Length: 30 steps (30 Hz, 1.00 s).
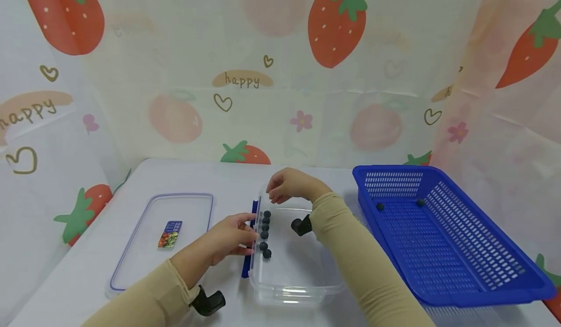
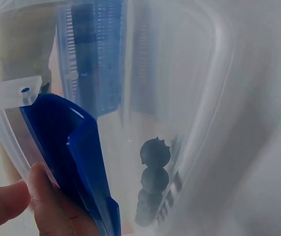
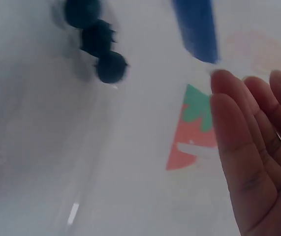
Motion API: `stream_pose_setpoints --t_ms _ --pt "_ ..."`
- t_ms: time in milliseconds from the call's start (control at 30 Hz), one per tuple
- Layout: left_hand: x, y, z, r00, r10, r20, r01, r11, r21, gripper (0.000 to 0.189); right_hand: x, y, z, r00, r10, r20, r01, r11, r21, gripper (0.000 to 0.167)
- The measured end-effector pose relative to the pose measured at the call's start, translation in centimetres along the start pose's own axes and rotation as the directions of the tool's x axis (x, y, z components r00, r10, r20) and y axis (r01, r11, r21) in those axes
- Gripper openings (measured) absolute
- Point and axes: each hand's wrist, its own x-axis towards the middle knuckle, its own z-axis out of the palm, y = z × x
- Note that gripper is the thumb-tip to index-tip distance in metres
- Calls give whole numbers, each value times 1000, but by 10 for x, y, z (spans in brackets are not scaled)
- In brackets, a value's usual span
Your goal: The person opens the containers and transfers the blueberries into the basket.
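A clear plastic box (image 1: 298, 263) stands before me, a blue latch flap (image 2: 66, 142) hanging along its left side. My left hand (image 1: 230, 237) grips the box's left rim beside that flap, thumb and fingertips close together at the edge. Inside, several dark round blueberries (image 1: 265, 227) sit in a row along the left wall; small crown points show on them in the left wrist view. Over the box's far left corner is my right hand (image 1: 293, 185), fingers loosely bent. Its fingers (image 3: 246, 172) hold nothing in the right wrist view.
To the right stands a blue perforated basket (image 1: 456, 298), two dark blueberries (image 1: 420, 203) on its floor. A clear lid (image 1: 131, 263) with a colourful label (image 1: 170, 234) lies at left on the white table (image 1: 65, 288). Strawberry-printed sheeting (image 1: 188, 35) hangs behind.
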Motion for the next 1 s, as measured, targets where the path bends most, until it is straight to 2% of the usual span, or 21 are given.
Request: stream_pose_setpoints --t_ms 200,500,1000 --pt "1 0 1 1000 2 -4 -2 1000 2 56 5 5 8 999 34 -5 -34 999 -12 19" --pt "-1 2 1 1000 4 3 -4 1000 -1 56 15 16 22 994 112 -6 -112 991 -72 15" --pt "1 0 1 1000 7 7 -7 1000 2 57 23 28 32 987 162 17 -159 980 -120 19"
